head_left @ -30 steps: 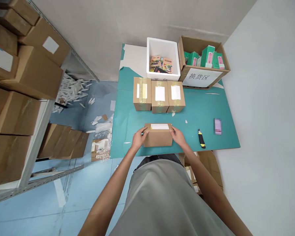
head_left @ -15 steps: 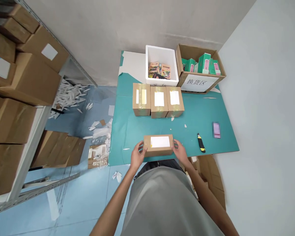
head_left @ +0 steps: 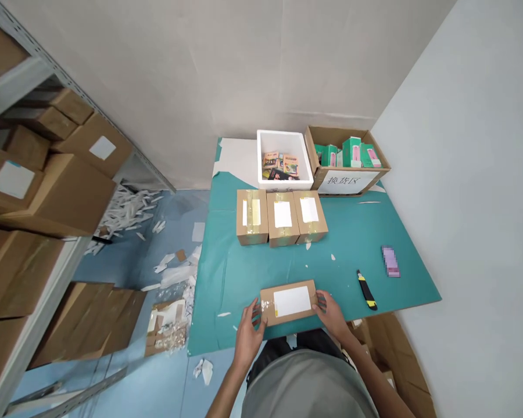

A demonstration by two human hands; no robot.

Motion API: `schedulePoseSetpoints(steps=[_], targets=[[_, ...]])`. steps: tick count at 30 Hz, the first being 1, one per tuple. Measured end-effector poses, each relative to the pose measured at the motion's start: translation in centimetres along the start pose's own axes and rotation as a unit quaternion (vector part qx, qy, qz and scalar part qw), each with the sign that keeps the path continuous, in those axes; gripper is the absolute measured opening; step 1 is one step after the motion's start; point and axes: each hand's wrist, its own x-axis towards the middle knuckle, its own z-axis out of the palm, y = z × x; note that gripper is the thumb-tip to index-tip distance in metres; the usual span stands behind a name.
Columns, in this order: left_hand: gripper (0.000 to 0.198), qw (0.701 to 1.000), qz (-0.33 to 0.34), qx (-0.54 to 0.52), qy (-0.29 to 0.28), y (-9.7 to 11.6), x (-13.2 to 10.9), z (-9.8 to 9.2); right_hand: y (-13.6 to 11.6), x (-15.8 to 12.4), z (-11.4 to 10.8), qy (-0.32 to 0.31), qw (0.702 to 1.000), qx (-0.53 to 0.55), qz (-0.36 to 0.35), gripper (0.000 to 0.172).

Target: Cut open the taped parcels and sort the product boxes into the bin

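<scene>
Near the front edge of the green-topped table (head_left: 226, 267) is a long brown cardboard box (head_left: 268, 295) with a white label facing up and clear tape at its left end. My left hand (head_left: 249, 332) grips the box's left end, thumb toward the front. At the opposite end, my right hand (head_left: 330, 313) holds the right side with curled fingers. The box is slightly tilted, its right end a little farther back. Right of my right hand lies a black and yellow utility knife (head_left: 366, 290).
Three taped, labelled boxes (head_left: 283, 235) stand in a row behind. Farther back are a white foam bin (head_left: 283, 184) of small packets and an open carton (head_left: 344, 181) of green boxes. A blurred purple item (head_left: 390, 261) lies right. Shelves (head_left: 76, 255) with cartons stand left.
The view has tipped upward, so everything sits lower in the picture. The held box has turned slightly, and its labelled face shows more fully. Both hands stay at its ends.
</scene>
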Motion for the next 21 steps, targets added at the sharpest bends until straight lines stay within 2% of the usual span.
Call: schedulePoseSetpoints(steps=[2, 4, 7, 9, 11, 12, 14, 16, 18, 21], targets=[[0.092, 1.000, 0.000, 0.016, 0.014, 0.5, 2.7, -1.4, -0.3, 1.9, -0.9, 0.003, 1.000, -0.008, -0.011, 0.061], [0.098, 0.998, 0.010, 0.035, 0.053, 2.5, 6.9, -3.3, -1.4, 5.0, -2.2, 0.027, 0.999, -0.010, -0.022, 0.073], [0.098, 0.993, 0.005, 0.052, 0.108, 7.8, 14.9, -6.2, -4.0, 11.6, -3.8, 0.078, 0.997, 0.005, -0.025, 0.094], [0.097, 0.991, -0.018, 0.061, 0.119, 11.9, 19.9, -7.3, -6.0, 16.5, -4.2, 0.109, 0.994, 0.010, -0.021, 0.106], [0.091, 0.991, -0.061, 0.040, 0.114, 15.0, 23.5, -7.5, -7.7, 21.0, -4.2, 0.136, 0.991, 0.008, -0.021, 0.107], [0.086, 0.990, -0.080, 0.033, 0.109, 16.0, 24.7, -7.4, -8.4, 22.8, -4.0, 0.143, 0.989, 0.009, -0.025, 0.102], [0.077, 0.989, -0.112, 0.013, 0.096, 16.7, 26.0, -6.9, -9.2, 25.4, -3.4, 0.133, 0.991, 0.006, -0.030, 0.085], [0.070, 0.988, -0.129, -0.006, 0.085, 16.3, 26.1, -6.5, -9.3, 26.6, -2.9, 0.103, 0.994, 0.002, -0.027, 0.069], [0.068, 0.987, -0.134, -0.022, 0.084, 15.4, 25.5, -6.5, -9.0, 26.8, -2.4, 0.078, 0.997, 0.003, -0.017, 0.060], [0.071, 0.986, -0.144, -0.027, 0.079, 14.6, 24.4, -7.2, -8.3, 26.2, -2.1, 0.071, 0.997, 0.009, -0.026, 0.057]])
